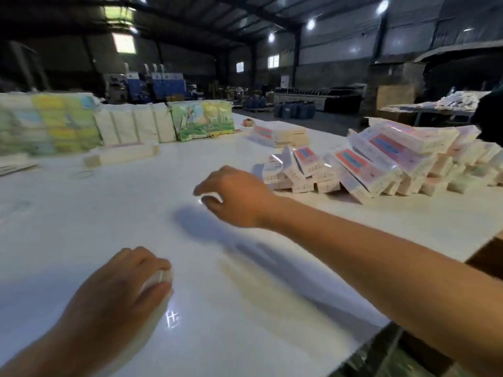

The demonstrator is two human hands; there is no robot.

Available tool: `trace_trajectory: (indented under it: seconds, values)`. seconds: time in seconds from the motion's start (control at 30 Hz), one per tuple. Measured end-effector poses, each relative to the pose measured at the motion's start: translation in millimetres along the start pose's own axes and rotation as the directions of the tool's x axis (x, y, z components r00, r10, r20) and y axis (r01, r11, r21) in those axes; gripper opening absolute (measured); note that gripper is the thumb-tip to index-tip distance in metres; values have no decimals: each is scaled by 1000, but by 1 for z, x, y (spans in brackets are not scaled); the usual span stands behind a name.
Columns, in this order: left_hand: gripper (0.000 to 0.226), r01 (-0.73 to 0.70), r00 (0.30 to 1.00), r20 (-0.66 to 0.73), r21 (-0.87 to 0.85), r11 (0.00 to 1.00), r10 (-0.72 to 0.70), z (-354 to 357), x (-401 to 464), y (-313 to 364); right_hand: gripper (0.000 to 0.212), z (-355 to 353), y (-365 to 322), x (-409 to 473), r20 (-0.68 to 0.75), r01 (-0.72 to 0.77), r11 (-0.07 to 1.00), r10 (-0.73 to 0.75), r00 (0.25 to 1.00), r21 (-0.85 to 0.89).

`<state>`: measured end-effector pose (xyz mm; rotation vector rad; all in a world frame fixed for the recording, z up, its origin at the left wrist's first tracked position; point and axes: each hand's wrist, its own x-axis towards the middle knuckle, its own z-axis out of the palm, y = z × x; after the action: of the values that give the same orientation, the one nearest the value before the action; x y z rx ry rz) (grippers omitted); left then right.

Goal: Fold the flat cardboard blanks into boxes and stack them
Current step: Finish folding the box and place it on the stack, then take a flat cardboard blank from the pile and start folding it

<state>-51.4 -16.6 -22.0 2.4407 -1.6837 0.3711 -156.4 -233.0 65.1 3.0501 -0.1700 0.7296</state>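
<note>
Cardboard blank, a small white piece blurred by motion, is sitting pinched in the curled fingers of the left hand over the white bench. The right hand is gripping another white piece. Both are probably light, thin and easily creased, best held at the edges.

I saw only two arms of the person over the table. The left hand, near the table's front edge, was bare, and so was its forearm down to the picture's corner. The right hand, further in over the table, was bare too, with a long bare forearm that crossed the table's right edge. Motion blur smeared both hands, so I could not make out nails or finer marks.
</note>
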Motion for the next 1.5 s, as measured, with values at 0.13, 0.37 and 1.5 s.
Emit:
trace_trajectory:
  seconds: [0.13,0.37,1.5]
  values:
    - [55,73,985,-142,-162,984,-97,-20,-9,24,29,65,-51,-26,172,14,998,-23,985,54]
    - [23,119,983,-113,-220,968,-147,-18,-14,12,19,78,-42,-30,8,24,974,-26,1000,227]
    - [22,442,895,-134,403,802,-426,-124,-21,6,33,60,-43,-29,-8,-262,671,370,929,694]
